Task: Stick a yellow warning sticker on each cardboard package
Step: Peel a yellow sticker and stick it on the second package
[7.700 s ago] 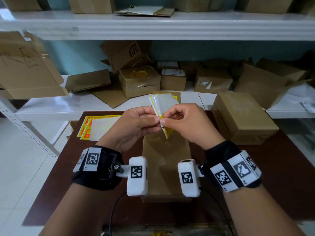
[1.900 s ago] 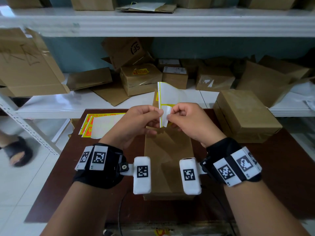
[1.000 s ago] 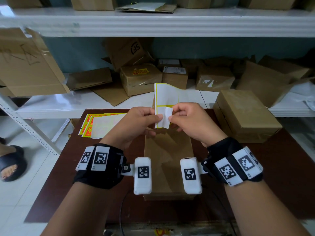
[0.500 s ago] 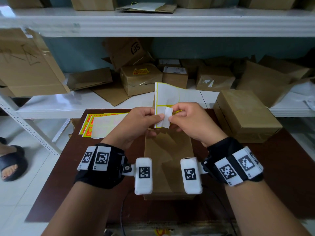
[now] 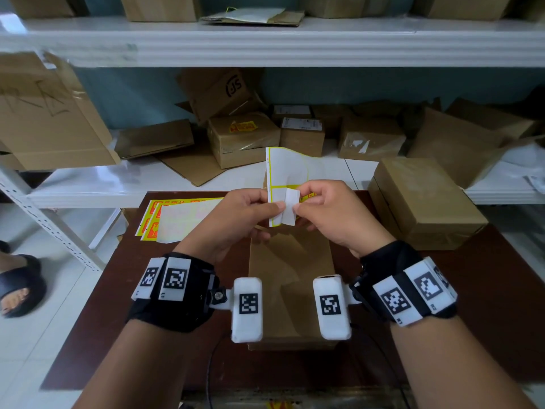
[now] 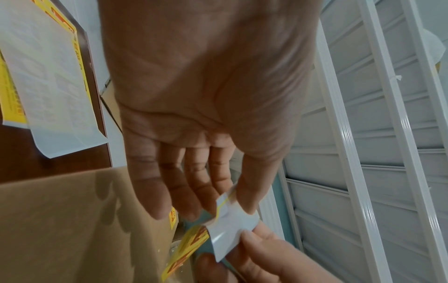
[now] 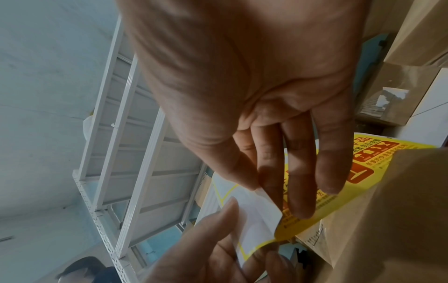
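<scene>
Both hands hold a sticker sheet upright above a plain cardboard package lying on the brown table. My left hand pinches the white backing by its lower edge. My right hand pinches the peeled edge of a yellow warning sticker, whose white underside shows as a narrow flap. The wrist views show the left hand and right hand close together over the package, with the sticker's yellow face turned downward.
More sticker sheets lie at the table's far left corner. A taped box stands at the table's far right. Behind, a white shelf carries several boxes, one bearing a yellow sticker. A sandalled foot is on the floor at left.
Since the earliest frame the sheet has been turned upright and one sticker's edge lifted off the backing. Over the last second the hands have barely moved. The foot appeared at left.
</scene>
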